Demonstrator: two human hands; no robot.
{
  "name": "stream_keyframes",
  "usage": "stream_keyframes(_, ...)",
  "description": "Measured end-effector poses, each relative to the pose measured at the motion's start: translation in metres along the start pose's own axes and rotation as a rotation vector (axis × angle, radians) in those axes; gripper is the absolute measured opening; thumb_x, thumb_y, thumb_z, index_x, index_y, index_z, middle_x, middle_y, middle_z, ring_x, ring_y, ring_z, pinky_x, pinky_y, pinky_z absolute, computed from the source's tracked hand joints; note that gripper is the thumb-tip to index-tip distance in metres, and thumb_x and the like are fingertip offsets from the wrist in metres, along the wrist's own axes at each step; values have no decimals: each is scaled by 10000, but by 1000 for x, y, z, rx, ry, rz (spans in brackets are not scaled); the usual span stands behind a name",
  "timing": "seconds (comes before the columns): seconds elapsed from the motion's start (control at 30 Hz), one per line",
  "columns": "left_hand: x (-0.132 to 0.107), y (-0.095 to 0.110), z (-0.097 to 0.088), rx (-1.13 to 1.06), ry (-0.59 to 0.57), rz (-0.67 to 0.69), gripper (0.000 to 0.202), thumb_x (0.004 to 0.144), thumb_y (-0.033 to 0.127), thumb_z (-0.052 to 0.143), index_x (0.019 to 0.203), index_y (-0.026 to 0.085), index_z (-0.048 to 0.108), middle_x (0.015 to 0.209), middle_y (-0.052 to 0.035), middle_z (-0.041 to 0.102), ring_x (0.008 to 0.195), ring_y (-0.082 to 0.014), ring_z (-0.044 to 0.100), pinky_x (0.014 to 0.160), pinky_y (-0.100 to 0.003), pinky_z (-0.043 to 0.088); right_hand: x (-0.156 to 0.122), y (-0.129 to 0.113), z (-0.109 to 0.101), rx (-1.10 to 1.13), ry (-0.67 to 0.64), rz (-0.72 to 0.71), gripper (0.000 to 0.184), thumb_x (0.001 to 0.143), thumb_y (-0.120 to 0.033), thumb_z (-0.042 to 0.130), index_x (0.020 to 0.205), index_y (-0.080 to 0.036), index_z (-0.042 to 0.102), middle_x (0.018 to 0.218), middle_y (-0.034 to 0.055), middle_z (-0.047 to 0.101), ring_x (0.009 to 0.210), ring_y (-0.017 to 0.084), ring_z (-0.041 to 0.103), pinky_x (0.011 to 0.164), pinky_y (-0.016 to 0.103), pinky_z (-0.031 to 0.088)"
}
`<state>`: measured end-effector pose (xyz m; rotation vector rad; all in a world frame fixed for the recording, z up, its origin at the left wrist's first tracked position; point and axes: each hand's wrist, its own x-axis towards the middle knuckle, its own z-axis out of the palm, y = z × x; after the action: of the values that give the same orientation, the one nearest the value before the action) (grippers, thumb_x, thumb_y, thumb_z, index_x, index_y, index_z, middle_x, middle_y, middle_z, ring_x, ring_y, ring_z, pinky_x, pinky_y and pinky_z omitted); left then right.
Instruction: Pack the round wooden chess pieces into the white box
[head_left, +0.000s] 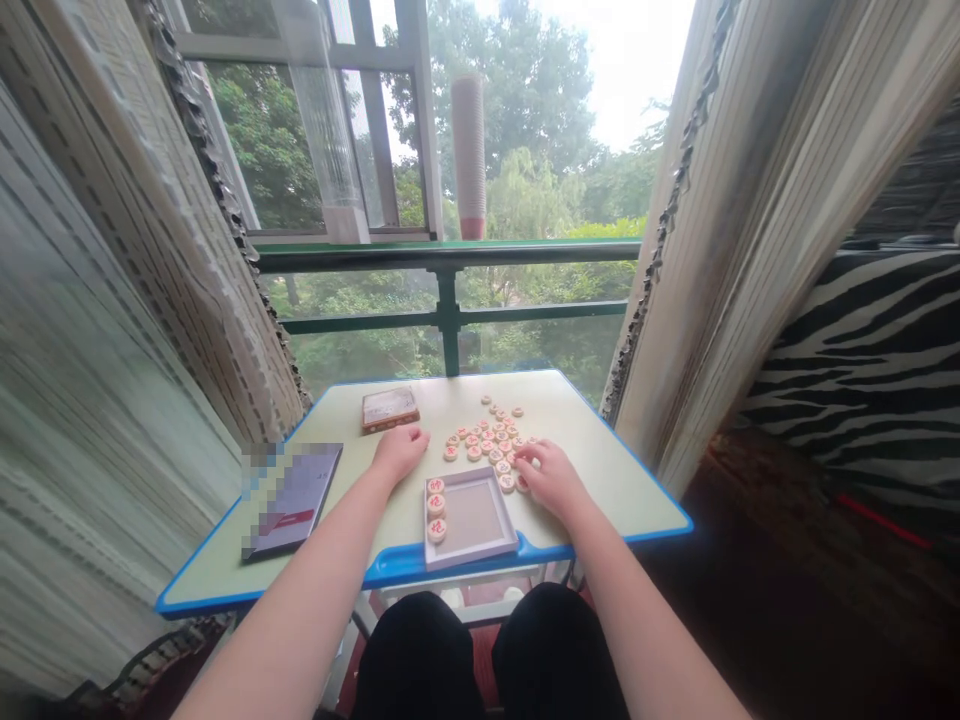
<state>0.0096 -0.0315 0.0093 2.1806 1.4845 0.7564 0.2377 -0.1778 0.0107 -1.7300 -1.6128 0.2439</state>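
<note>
Nearest the person, at the near edge of the table [622,480], lies a shallow square tray [476,522], its near rim just over the blue border. Three round chess pieces [436,507] stand in a column along the tray's left wall; the rest of its floor is bare. The right hand [553,478] rests palm down just beyond the tray's far right corner. Its fingers are bent and their tips are down on two or three discs touching that corner. Whether they pinch one cannot be told. From these fingertips the bare tray floor lies toward the person and to the left, across the low rim. The left hand [401,450] sits beyond the tray's far left corner, curled into a loose fist on the tabletop with nothing seen in it. It is apart from the discs, so the right hand is the nearer one. Beyond the tray's far rim the loose pieces [487,435] spread in a flat cluster that thins toward the far table edge. Being round, they have no long axis. Bare tabletop lies to the right of the tray. A dark booklet [296,495] lies well to its left, and a small flat box [390,408] lies farther back on the left.
</note>
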Motion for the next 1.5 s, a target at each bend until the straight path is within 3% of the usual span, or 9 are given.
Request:
stream_keyframes(0.17,-8,6,2,-111,-64,-165,218,706,341,485,593,175,571,504,-11,556,496,-144,504,502,-240,302,-1,2,-1,-1,4,25,224,779,-296,491,855,-163,655,866,65,565,876,178,534,837,304,390)
stream_keyframes(0.33,-18,1,7,-246,58,-225,250,722,384,459,649,181,584,516,-3,561,500,-139,517,511,-239,341,0,5,3,6,-20,42,167,715,-272,540,799,-196,662,813,34,562,796,169,546,760,287,410)
stream_keyframes(0.57,-28,5,4,-156,43,-116,231,692,380,487,629,181,587,516,6,573,523,-141,519,536,-252,347,-7,-3,-4,-51,-125,3,245,638,-254,610,874,-246,674,926,25,601,947,203,542,860,312,384)
stream_keyframes(0.73,-37,5,2,-205,0,-47,249,676,398,495,618,174,588,539,3,579,562,-144,523,578,-260,367,-9,-2,-5,-61,-154,6,303,643,-191,569,927,-245,659,938,14,621,843,172,570,795,291,421)
stream_keyframes(0.97,-41,7,1,-461,-162,-41,245,624,318,462,659,149,635,571,-9,560,632,-156,523,646,-269,399,-10,-2,-4,-92,-164,-45,343,628,-180,578,962,-229,639,1000,21,638,911,193,564,821,305,425)
stream_keyframes(1.13,-47,14,-5,-562,-223,-13,195,538,222,463,618,147,624,568,-1,533,637,-148,508,656,-266,404,-12,-1,-4,-36,-159,-28,408,653,-150,528,1050,-216,596,985,30,634,793,162,575,764,295,446)
stream_keyframes(1.5,-30,2,9,-490,-75,-87,182,542,232,451,572,158,614,486,-3,522,544,-143,488,567,-264,379,-6,11,3,99,-117,-17,315,647,-121,514,925,-210,633,981,19,622,685,125,546,717,276,440)
